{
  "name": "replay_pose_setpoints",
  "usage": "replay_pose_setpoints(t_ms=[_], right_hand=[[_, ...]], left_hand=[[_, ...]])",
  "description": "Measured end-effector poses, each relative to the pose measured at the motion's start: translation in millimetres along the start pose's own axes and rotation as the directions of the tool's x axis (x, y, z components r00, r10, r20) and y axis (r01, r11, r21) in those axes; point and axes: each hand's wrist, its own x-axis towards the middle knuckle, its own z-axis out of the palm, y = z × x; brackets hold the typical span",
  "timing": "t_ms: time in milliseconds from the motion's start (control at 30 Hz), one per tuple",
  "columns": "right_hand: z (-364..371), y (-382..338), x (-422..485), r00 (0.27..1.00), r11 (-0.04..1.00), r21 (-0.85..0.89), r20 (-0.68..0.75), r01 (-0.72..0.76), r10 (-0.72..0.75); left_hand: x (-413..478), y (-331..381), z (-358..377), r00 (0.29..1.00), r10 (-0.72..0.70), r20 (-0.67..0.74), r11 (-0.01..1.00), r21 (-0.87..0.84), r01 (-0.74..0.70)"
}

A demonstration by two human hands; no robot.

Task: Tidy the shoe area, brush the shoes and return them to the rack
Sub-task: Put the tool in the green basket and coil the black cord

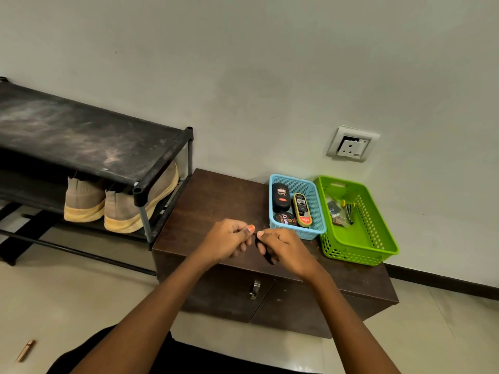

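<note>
My left hand [229, 240] and my right hand [283, 248] hover close together over the top of the dark brown cabinet [216, 201], thumbs almost touching. Both have their fingers curled in. Something small and dark [266, 253] shows under the right hand's fingers; I cannot tell what it is. The black shoe rack [81, 136] stands to the left with a dusty top shelf. A pair of beige shoes [118, 206] with yellowish soles sits on its lower shelf, heels toward me.
A blue basket [310, 190] holding shoe polish containers and a green basket [378, 238] with small tools sit on the cabinet's right side, against the wall. A wall socket [352, 143] is above them. A small brown stick [25, 350] lies on the floor at the lower left.
</note>
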Motion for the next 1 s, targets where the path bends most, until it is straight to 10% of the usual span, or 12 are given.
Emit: replay_pose_setpoints(t_ms=[400,1000], right_hand=[[3,4,1,0.987,0.866,0.479,0.017,-0.147,0.158],[-26,6,-18,0.869,0.319,0.946,-0.106,-0.062,0.482]], left_hand=[[-1,3,3,0.992,0.007,-0.129,0.995,-0.094,-0.019],[18,29,71,0.996,-0.082,-0.033,0.884,-0.465,0.057]])
